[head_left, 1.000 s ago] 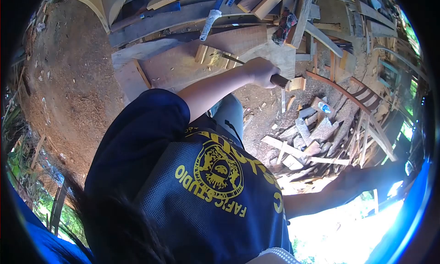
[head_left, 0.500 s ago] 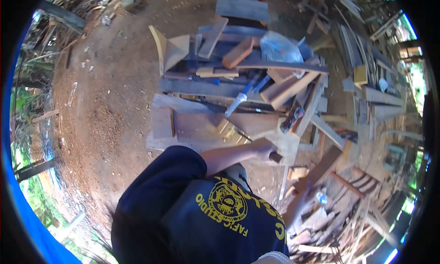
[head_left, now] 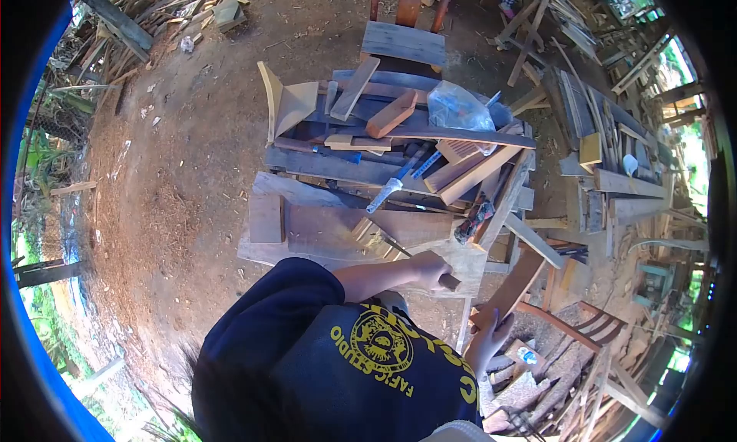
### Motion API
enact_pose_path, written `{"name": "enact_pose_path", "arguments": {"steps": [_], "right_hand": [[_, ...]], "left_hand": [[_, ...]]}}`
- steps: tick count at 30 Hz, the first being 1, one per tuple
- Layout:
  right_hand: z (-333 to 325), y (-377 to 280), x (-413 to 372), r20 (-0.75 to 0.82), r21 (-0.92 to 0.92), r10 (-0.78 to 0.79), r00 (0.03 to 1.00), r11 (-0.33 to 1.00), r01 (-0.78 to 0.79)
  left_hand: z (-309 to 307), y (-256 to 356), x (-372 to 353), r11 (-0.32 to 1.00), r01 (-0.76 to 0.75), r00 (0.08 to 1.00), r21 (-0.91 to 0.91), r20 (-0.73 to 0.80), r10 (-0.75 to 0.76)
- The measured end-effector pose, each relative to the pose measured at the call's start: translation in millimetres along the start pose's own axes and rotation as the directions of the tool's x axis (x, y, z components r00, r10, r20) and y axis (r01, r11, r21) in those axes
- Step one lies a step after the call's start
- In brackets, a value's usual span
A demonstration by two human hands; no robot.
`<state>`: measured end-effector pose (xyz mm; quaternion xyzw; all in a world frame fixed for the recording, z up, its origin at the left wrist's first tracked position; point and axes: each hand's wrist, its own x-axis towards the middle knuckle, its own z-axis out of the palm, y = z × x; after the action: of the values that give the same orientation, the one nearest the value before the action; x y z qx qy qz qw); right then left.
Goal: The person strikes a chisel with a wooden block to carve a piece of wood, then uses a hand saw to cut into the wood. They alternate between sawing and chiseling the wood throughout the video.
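our right hand (head_left: 487, 341), back from the lower right, now grips a brown wooden board (head_left: 517, 282) right of centre; our left hand (head_left: 430, 271) clasps a wooden-handled tool (head_left: 450, 282) (type unclear) mid-frame, so both are occupied.

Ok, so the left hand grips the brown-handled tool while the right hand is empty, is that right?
Not quite: the right hand is not empty. The head view shows it holding a brown board. The left hand does grip the brown-handled tool.
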<state>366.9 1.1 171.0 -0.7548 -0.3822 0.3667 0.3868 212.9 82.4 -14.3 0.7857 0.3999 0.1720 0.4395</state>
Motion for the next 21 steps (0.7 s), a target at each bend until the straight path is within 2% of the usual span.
{"name": "enact_pose_path", "arguments": {"steps": [4,6,7,9,10,11,12,13,16,17,19,20,21], "right_hand": [[5,13,-3,-0.06,0.13,-0.075,0.995,0.988,0.082],[25,9,-15,-0.305,0.23,-0.115,0.946,0.954,0.19],[37,15,-23,-0.31,0.228,-0.115,0.944,0.955,0.191],[60,38,-31,-0.402,0.113,0.09,0.911,0.992,-0.048],[55,47,-30,-0.131,0.135,0.146,0.981,0.983,-0.128],[49,52,-28,0.155,0.132,0.191,0.969,0.968,-0.212],[47,34,-29,0.277,0.188,0.372,0.886,0.883,-0.43],[48,37,-30,0.276,0.19,0.372,0.886,0.883,-0.43],[50,27,-38,0.051,0.26,0.207,0.977,0.942,-0.214],[49,20,-37,0.049,0.26,0.208,0.977,0.942,-0.213],[46,13,-34,-0.228,0.309,0.096,0.969,0.951,-0.021],[48,21,-33,-0.304,0.279,0.082,0.949,0.96,0.006],[44,57,-25,-0.306,0.28,0.083,0.948,0.96,0.006]], "left_hand": [[-1,2,0,1.0,0.014,1.0,-0.007,0.009,-0.014],[-1,-1,-1,1.0,-0.009,1.0,0.004,-0.003,0.009],[0,-2,0,0.999,-0.033,0.999,0.016,-0.012,0.033],[3,-3,0,0.999,-0.031,0.999,0.019,-0.005,0.032],[2,-2,1,0.999,-0.021,1.0,0.024,-0.005,0.021],[2,-1,1,0.999,-0.025,1.0,0.023,-0.007,0.025],[1,1,0,1.0,-0.018,1.0,0.018,0.005,0.018],[-2,3,-2,1.0,-0.011,1.0,0.013,0.018,0.011],[0,1,-3,0.999,-0.052,0.999,0.009,-0.015,0.052],[2,-1,-3,0.999,-0.053,0.998,0.007,-0.015,0.053],[3,-4,-3,0.997,-0.082,0.996,0.011,-0.032,0.082],[4,-4,-4,0.997,-0.083,0.996,0.011,-0.031,0.083],[-3,0,-6,0.998,-0.058,0.998,0.007,-0.022,0.058]]}}
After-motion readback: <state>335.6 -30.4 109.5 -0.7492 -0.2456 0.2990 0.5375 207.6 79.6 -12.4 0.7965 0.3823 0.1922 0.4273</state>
